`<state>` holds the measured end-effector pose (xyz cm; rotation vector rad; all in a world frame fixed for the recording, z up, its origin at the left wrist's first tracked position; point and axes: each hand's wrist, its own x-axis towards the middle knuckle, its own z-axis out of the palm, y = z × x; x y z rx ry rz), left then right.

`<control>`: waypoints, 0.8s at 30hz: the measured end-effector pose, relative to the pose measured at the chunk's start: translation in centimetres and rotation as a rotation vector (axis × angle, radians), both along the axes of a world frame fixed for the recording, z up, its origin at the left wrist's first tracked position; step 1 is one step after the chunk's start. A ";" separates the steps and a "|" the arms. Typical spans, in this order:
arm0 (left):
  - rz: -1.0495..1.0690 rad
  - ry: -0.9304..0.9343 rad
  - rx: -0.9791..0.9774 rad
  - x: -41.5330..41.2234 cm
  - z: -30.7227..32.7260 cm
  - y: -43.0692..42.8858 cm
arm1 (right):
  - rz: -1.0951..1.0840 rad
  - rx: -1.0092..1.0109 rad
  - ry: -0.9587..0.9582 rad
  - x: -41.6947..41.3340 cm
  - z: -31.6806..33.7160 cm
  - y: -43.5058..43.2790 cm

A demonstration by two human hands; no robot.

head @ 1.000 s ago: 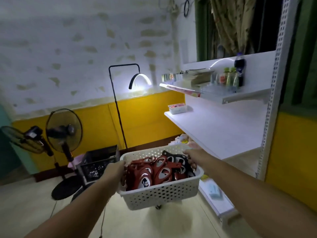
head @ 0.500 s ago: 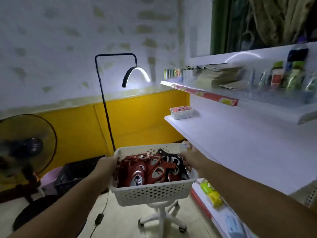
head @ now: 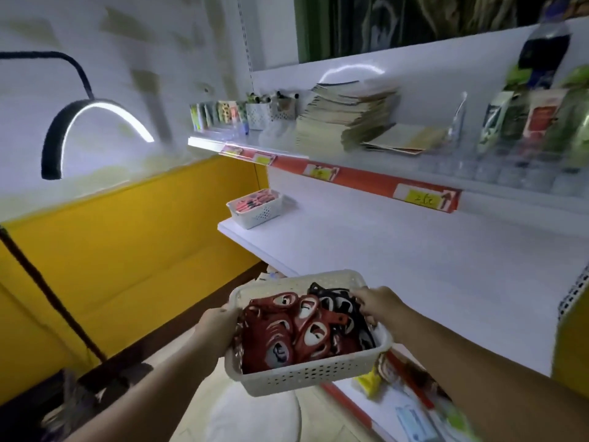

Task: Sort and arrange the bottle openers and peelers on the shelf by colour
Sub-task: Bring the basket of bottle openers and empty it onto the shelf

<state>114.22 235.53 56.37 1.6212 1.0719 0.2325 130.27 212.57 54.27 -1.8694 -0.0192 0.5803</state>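
I carry a white perforated basket [head: 306, 374] in front of the white middle shelf [head: 414, 260]. It holds several red bottle openers [head: 287, 333] on the left and several black ones [head: 338, 301] on the right. My left hand [head: 216, 327] grips the basket's left rim. My right hand [head: 379, 306] grips the right rim beside the black openers. The basket hangs in the air just off the shelf's front edge. A smaller white basket [head: 255, 207] with red and dark items sits at the shelf's far left end.
The upper shelf [head: 366, 177] carries stacked booklets [head: 347, 113], small packets and bottles. An arched lamp [head: 79, 122] on a black stand glows at the left by the yellow wall. A lower shelf [head: 398, 406] with packets lies under my right arm. A white seat [head: 255, 416] is below the basket.
The view has swung right and closer to the shelves. The basket, still held in both hands, has come nearer the middle shelf's front edge. The fans have left the view.
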 end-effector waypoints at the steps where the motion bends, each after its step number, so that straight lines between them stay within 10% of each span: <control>1: -0.034 0.027 -0.002 1.9 -0.7 0.8 | -0.005 -0.004 0.006 2.1 -0.9 0.6; 24: -0.447 0.150 -0.162 29.8 -8.5 12.3 | -0.207 -0.306 0.014 23.0 -7.4 7.9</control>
